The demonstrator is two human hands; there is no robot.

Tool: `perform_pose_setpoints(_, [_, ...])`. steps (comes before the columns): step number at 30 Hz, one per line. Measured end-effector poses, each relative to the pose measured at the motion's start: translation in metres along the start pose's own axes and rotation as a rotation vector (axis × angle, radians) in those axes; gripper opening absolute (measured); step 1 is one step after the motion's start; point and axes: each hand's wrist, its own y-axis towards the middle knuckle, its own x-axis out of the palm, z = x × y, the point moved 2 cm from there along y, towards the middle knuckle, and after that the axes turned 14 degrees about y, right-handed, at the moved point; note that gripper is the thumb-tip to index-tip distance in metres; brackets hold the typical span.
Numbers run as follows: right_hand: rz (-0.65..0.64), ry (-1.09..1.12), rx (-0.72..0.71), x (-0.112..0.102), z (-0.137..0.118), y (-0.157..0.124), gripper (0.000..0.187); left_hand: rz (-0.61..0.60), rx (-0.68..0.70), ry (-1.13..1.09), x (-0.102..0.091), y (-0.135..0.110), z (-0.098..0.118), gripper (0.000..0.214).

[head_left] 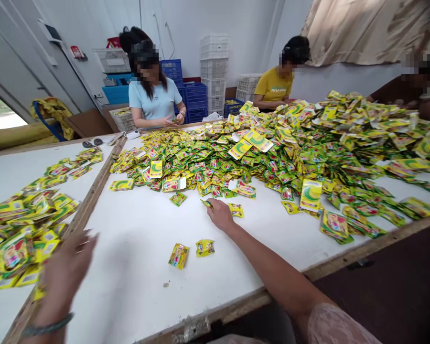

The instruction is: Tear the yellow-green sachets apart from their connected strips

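My right hand point(220, 216) reaches to the front edge of a big heap of small yellow-green packets point(208, 167). Its fingers are closed on one small green packet point(206, 203), which sticks out past the fingertips. A yellow packet point(236, 209) lies just right of that hand. Closer to me, two loose packets, one point(178, 256) tilted beside the other point(205, 247), rest on the white table. My left hand point(69, 267) is over the wooden divider at the left, smeared by motion, so its fingers are unclear. Below it lies a pile of flat yellow packs point(14, 253).
A wooden strip point(96, 191) divides the white tabletop point(129, 282). Larger yellow boxes point(311, 194) lie on and before the heap. Several people sit across the table, one in a light blue shirt point(155, 100). Stacked white crates point(214, 71) and blue crates point(195, 101) stand behind.
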Motion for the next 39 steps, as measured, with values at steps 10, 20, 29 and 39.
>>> perform_pose_setpoints(10, [-0.193,0.865,0.376,0.005,-0.017,-0.015,0.041,-0.669,0.024,-0.881,0.164,-0.039,0.152,0.036])
perform_pose_setpoints(20, [-0.029,0.183,0.107,-0.006,-0.013,-0.012,0.009,-0.525,-0.037,-0.789,0.187,-0.039,0.142,0.036])
perform_pose_setpoints(29, [-0.008,0.984,0.457,0.011,-0.01,-0.008,0.034,-0.645,-0.038,-1.072,0.177,-0.044,0.144,0.036])
perform_pose_setpoints(39, [0.021,0.955,0.357,0.004,-0.021,-0.012,0.032,-0.554,0.083,-0.96,0.169,-0.043,0.156,0.036])
